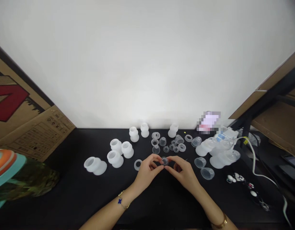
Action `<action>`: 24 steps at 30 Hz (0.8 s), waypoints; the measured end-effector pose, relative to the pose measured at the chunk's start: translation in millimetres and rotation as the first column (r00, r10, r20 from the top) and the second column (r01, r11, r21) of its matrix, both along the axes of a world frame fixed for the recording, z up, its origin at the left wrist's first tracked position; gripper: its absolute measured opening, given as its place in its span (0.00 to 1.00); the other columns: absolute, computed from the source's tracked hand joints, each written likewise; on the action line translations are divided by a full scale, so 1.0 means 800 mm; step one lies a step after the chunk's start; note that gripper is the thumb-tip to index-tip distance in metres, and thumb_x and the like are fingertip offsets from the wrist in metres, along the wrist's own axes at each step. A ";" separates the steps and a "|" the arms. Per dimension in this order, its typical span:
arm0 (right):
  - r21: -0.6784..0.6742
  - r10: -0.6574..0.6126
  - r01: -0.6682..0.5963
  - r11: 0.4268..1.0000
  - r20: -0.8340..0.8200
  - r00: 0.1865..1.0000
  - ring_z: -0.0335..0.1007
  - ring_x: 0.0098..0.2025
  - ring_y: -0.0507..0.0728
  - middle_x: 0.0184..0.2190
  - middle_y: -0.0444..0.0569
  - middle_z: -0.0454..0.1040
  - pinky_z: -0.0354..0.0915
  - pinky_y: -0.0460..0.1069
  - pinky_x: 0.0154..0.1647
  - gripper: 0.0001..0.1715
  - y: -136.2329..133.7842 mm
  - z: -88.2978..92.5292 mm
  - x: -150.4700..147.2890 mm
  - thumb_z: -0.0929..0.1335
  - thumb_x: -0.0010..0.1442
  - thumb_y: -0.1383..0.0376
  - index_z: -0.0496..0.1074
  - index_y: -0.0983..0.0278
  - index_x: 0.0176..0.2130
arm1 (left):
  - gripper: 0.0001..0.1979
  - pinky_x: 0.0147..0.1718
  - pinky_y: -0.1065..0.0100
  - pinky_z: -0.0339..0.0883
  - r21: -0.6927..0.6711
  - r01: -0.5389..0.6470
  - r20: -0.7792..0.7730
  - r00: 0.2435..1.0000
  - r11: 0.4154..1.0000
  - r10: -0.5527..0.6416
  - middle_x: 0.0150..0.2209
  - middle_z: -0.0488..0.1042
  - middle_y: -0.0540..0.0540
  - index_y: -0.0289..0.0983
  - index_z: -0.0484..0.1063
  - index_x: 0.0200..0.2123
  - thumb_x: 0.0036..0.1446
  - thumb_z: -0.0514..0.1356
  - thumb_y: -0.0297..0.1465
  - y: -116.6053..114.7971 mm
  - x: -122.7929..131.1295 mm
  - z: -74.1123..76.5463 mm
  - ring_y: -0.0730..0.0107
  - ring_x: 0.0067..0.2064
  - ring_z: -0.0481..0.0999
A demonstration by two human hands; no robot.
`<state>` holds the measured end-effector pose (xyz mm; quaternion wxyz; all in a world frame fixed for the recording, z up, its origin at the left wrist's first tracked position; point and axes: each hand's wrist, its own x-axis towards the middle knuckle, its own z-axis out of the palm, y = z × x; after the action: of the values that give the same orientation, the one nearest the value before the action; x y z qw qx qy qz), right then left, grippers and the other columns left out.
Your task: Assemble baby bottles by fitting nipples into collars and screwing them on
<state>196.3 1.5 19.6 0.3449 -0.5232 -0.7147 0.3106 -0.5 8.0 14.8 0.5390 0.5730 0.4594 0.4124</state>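
Both hands meet over the black table (65, 191), pinching one small clear plastic cup-shaped part (164, 160) between them. My left hand (147, 171) grips it from the left with thumb and fingers closed on it. From the right, my right hand (182, 171) pinches the same part. A clear ring (138, 164) lies just left of my left hand. Beyond the hands lie several small clear rings and caps (172, 144).
Several white frosted spool-shaped pieces (117, 153) stand at left and back. Clear domed cups (207, 173) and stacked ones (216, 151) sit at right. A cardboard box (29, 127) leans at left, a feathered colourful object (15, 175) near it. A white cable (260, 172) and small trinkets (243, 182) lie right.
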 end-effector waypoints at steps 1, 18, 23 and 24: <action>0.002 -0.004 0.004 1.000 -0.003 1.000 0.68 0.27 0.53 0.41 0.48 0.80 0.67 0.49 0.28 0.15 0.000 0.000 0.000 0.71 0.62 0.55 0.77 0.58 0.47 | 0.09 0.24 0.74 0.58 0.009 0.000 -0.013 1.000 1.000 0.000 0.39 0.79 0.47 0.38 0.72 0.39 0.55 0.66 0.31 0.000 0.000 0.000 0.74 0.27 0.71; 0.042 -0.079 0.078 0.996 0.004 0.997 0.69 0.27 0.54 0.41 0.50 0.79 0.67 0.50 0.29 0.14 0.002 -0.006 0.003 0.69 0.64 0.54 0.76 0.58 0.45 | 0.24 0.37 0.61 0.71 0.482 0.030 -0.751 0.529 0.876 0.395 0.50 0.78 0.38 0.40 0.70 0.58 0.64 0.58 0.45 -0.008 -0.004 -0.014 0.50 0.44 0.79; 0.042 -0.078 0.077 0.996 0.016 0.997 0.69 0.27 0.54 0.41 0.49 0.79 0.67 0.50 0.29 0.14 0.002 -0.008 0.002 0.69 0.64 0.55 0.76 0.59 0.46 | 0.24 0.38 0.57 0.73 0.490 0.047 -0.839 0.294 0.870 0.457 0.57 0.72 0.32 0.34 0.69 0.60 0.65 0.58 0.39 -0.004 -0.004 -0.019 0.47 0.47 0.78; 0.039 -0.077 0.077 0.996 0.019 0.997 0.69 0.27 0.54 0.41 0.49 0.79 0.66 0.50 0.29 0.14 0.003 -0.009 0.002 0.69 0.64 0.55 0.76 0.59 0.46 | 0.24 0.38 0.57 0.74 0.488 0.049 -0.846 0.273 0.872 0.458 0.57 0.72 0.32 0.33 0.69 0.61 0.66 0.57 0.38 -0.003 -0.005 -0.019 0.47 0.47 0.77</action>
<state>197.9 3.6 12.7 0.3594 -0.5468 -0.7033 0.2779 -4.7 5.2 -0.3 -0.0347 0.7377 0.6572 0.1507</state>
